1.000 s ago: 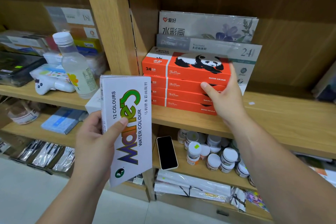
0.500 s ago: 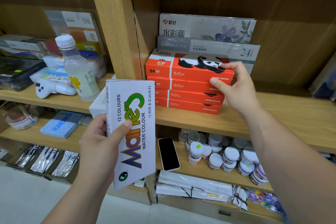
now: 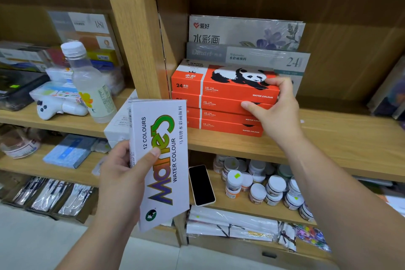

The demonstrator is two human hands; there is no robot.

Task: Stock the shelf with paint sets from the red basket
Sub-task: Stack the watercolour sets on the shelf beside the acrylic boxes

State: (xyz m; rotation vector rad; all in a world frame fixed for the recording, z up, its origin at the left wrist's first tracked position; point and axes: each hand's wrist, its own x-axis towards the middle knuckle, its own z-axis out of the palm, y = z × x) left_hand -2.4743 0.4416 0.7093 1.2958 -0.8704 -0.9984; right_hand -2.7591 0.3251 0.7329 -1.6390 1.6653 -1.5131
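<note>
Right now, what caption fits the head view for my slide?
Right hand grips the stacked orange boxes on the shelf; left hand holds a white paint set.

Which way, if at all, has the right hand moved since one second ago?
Yes, slightly: against the orange stack, the right hand rose, its fingers now curling over the top box; the thumb stays on the second box.

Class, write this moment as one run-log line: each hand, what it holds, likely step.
left hand: holds white paint box | right hand: grips right end of orange box stack on shelf | step: likely straightening stack
</note>
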